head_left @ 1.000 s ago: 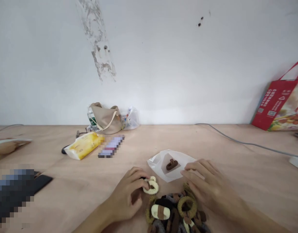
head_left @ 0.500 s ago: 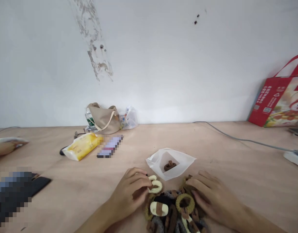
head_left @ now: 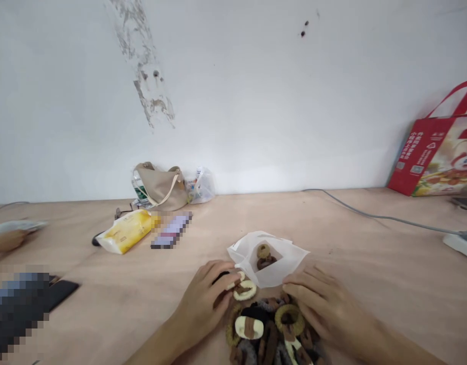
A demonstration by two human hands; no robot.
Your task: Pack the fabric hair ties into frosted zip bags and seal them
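My left hand (head_left: 210,291) is closed around hair ties, a black one and a cream one (head_left: 245,290), at the near left edge of the bag. A white translucent bag (head_left: 269,276) lies with its mouth open toward me. Inside it are a dark brown hair tie (head_left: 266,262) and an olive one (head_left: 263,250). My right hand (head_left: 320,299) rests by the bag's near right edge with fingers stretched out, nothing visible in them. Between my hands sits a pile of fuzzy hair ties (head_left: 270,342) in brown, olive, cream, grey and black.
A yellow tissue pack (head_left: 129,231) and a blurred phone (head_left: 172,230) lie to the left. Behind them stand a beige handbag (head_left: 163,187) and a clear plastic bag (head_left: 202,186). Another person's hand (head_left: 8,242) is at far left. At right are a red bag (head_left: 416,157) and a cable (head_left: 373,216).
An olive hair tie has gone from my right hand into the bag. My right hand has moved slightly left to the bag's edge. My left hand has shifted a little toward the bag.
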